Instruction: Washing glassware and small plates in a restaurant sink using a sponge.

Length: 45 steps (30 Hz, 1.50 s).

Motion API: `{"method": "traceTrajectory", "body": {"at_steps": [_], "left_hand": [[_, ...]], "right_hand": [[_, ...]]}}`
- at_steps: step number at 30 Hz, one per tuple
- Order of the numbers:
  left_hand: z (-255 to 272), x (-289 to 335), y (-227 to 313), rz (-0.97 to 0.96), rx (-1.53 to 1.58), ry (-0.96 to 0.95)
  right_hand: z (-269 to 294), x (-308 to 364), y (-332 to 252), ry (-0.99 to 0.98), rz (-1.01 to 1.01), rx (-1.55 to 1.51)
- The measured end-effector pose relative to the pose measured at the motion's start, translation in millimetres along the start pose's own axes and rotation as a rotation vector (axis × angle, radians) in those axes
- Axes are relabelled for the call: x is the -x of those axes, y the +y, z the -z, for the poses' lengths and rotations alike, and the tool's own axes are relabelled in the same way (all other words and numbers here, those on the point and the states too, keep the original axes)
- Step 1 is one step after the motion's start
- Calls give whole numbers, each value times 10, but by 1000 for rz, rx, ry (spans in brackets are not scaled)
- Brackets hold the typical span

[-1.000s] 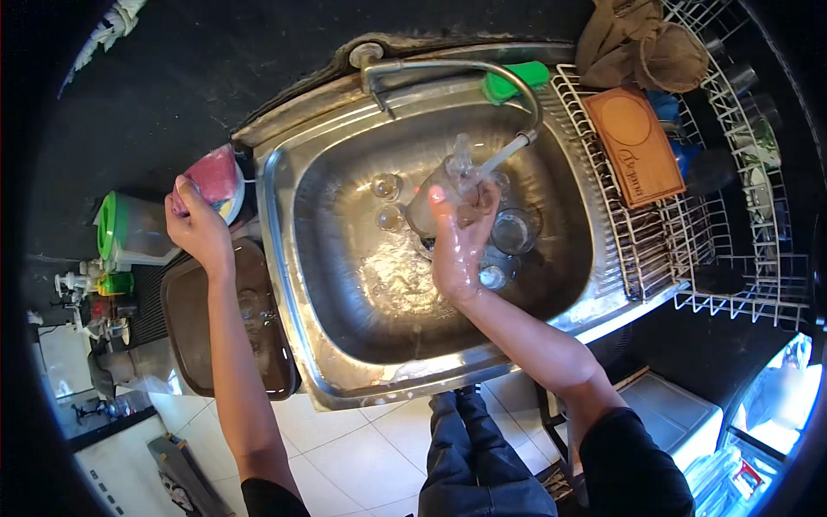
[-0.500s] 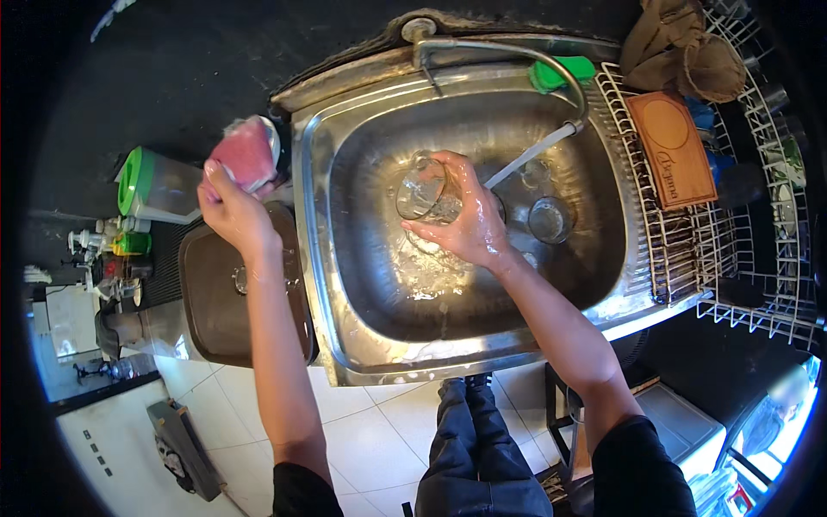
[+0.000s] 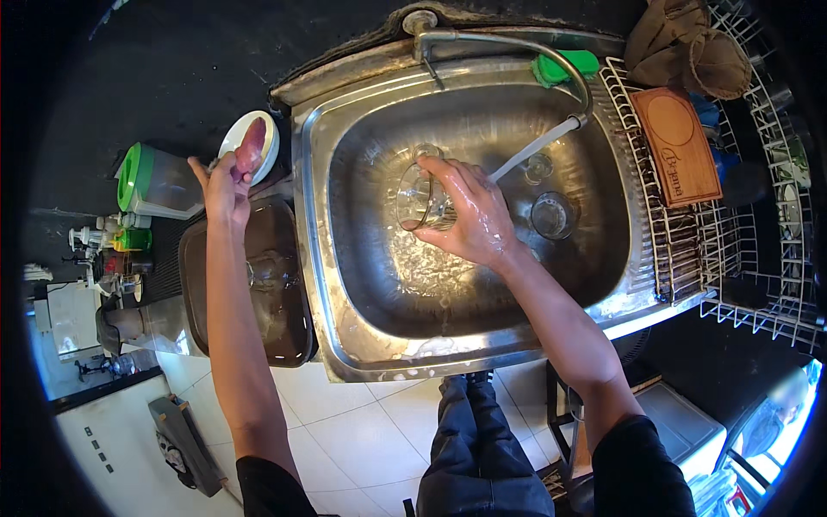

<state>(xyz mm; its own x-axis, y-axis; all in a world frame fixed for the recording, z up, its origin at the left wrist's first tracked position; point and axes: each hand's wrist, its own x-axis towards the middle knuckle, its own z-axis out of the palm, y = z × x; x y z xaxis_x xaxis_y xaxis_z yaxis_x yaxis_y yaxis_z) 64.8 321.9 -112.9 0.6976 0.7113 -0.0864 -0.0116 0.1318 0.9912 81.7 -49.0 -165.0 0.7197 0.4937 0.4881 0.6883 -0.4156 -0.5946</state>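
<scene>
In the head view, the right hand point(image 3: 474, 211) is gripping a clear glass point(image 3: 413, 196) from its right side, thumb and fingers spreading around the wall, over the left half of the sink point(image 3: 388, 323). The glass is leaning, its mouth seemingly facing left, though the clear wall is making its long axis hard to judge. Water point(image 3: 534, 148) is running from the tap point(image 3: 482, 37) just right of that hand. A second glass point(image 3: 552, 215) is resting in the sink, farther right. The left hand point(image 3: 226, 191) is pinching a pink sponge point(image 3: 251, 146), which is showing its narrow edge, long axis leaning slightly right, in front of a white bowl point(image 3: 234, 131). The sponge is lying left of the held glass, beyond the sink's left rim.
</scene>
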Motion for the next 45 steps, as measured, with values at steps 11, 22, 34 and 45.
{"method": "traceTrajectory", "body": {"at_steps": [11,22,34,45], "left_hand": [[-713,1132,117,-381,-94,-159],[-848,2178,-280,-535,-652,-161],[-961,2275,-124,-47,-252,-417],[-1487,2333,31,-659,-968,-761]], "right_hand": [[68,17,-45,-8,38,8],[66,9,-235,-324,103,23],[27,68,-293,-64,104,-219],[24,50,-23,355,184,-134]]}}
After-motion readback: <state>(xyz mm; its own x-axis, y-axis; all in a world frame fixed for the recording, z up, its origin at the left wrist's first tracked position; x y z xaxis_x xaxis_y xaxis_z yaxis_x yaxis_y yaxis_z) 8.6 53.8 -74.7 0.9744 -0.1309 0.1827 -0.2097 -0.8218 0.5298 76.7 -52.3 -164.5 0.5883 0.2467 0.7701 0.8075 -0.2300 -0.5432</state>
